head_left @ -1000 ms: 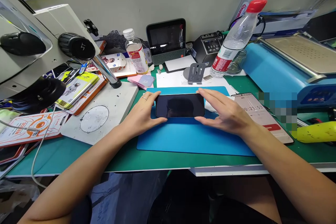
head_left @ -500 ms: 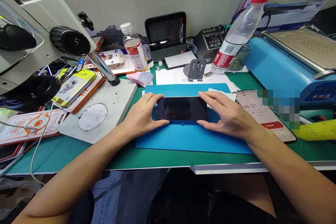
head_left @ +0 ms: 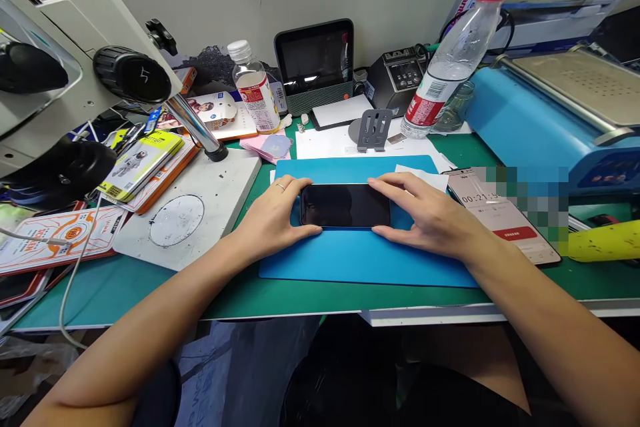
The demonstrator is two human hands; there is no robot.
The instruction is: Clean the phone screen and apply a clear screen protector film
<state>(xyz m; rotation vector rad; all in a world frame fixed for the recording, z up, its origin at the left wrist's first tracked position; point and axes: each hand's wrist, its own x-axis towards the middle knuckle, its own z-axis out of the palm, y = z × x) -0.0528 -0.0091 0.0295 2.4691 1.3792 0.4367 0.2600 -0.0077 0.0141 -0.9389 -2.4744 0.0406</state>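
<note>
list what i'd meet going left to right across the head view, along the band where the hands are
White-and-orange flat package → white stand base with a drawn circle → left hand → dark-screened phone → right hand → phone showing a timer → yellow object

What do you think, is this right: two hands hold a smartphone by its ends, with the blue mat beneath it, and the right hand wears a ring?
Not quite: the ring is on the left hand, not the right hand, as the head view shows. Both hands do hold the smartphone by its ends, with the blue mat beneath it.
</note>
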